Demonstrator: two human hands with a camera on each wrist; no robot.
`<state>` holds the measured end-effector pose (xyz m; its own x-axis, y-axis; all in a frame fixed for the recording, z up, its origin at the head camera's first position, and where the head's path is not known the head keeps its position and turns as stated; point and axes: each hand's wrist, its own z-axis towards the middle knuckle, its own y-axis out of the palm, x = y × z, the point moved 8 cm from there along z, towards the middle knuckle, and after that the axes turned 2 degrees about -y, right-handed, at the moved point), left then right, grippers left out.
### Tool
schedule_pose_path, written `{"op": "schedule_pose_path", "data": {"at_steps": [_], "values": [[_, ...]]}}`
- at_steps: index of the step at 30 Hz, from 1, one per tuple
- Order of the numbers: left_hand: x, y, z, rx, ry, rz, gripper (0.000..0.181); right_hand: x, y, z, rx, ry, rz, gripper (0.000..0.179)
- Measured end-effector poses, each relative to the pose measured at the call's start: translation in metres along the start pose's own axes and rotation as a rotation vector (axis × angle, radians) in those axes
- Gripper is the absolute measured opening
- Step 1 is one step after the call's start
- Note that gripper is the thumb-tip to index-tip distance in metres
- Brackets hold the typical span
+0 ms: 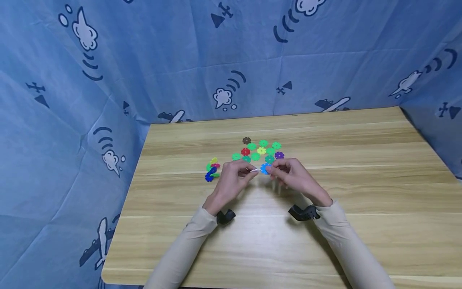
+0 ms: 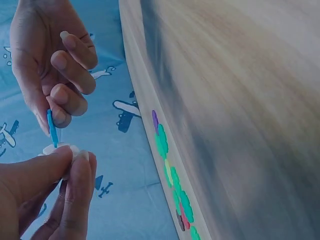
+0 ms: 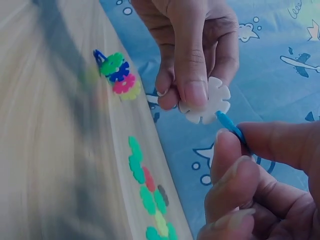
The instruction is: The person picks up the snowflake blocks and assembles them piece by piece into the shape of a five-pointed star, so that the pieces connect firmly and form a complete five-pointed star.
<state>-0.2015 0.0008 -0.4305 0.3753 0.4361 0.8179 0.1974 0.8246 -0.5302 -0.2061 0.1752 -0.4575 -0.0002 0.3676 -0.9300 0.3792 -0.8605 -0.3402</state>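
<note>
Between thumb and fingers my left hand (image 1: 232, 179) pinches a white notched disc (image 3: 218, 100), shaped like a small flower. My right hand (image 1: 294, 175) pinches a blue notched disc (image 1: 265, 168) by its edge. In the right wrist view the blue disc's rim meets the white disc's edge at a notch, the two standing roughly crosswise. How deep they interlock cannot be told. Both hands are above the table, just in front of a spread of loose discs, among them a yellow disc (image 1: 261, 151), a red disc (image 1: 245, 151) and a purple disc (image 1: 279, 155).
Left of my left hand lies a cluster of joined discs, with a dark blue disc (image 1: 209, 177), a pink disc (image 1: 215, 165) and a yellow one. A brown disc (image 1: 246, 140) lies at the back of the spread. The wooden table (image 1: 361, 160) meets a blue patterned curtain (image 1: 252, 60).
</note>
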Motion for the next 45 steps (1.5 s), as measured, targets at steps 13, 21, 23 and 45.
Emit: {"op": "schedule_pose_path", "data": {"at_steps": [13, 21, 23, 45], "values": [[0.005, -0.007, -0.009, 0.063, 0.054, -0.065, 0.007, -0.005, 0.004, -0.003, 0.018, -0.013, 0.026, 0.030], [0.005, -0.009, -0.013, 0.076, 0.083, -0.056, 0.006, -0.006, 0.005, -0.003, 0.054, -0.021, -0.014, 0.031], [0.005, -0.010, -0.013, 0.083, 0.093, -0.059, 0.006, -0.009, 0.005, -0.004, 0.077, -0.040, -0.043, 0.032], [0.018, -0.016, -0.021, 0.131, 0.285, 0.080, 0.006, -0.022, 0.012, -0.008, 0.078, -0.106, -0.062, 0.021]]}}
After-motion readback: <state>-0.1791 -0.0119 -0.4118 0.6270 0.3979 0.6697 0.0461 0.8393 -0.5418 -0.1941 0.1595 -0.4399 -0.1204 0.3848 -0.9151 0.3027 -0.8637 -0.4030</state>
